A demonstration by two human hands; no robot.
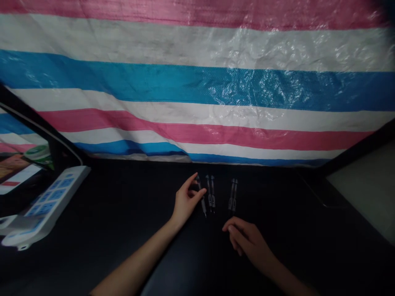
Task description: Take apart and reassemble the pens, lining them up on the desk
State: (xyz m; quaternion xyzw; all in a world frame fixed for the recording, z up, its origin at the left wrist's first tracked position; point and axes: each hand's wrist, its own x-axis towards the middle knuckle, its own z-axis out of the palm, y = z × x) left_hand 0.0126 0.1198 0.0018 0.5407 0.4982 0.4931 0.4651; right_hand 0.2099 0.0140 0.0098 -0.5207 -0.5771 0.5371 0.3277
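Hands: left hand [186, 200] touching pen [203, 201], right hand [247, 238] half-open near pens [232, 195]

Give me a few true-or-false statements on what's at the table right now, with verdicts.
The left hand touches a pen. True.

The right hand holds a pen. False: it is apart from the pens, nearest the pair of pens on the right.

A power strip lies at the right of the table. False: it lies at the left.

A striped tarp hangs behind the table. True.
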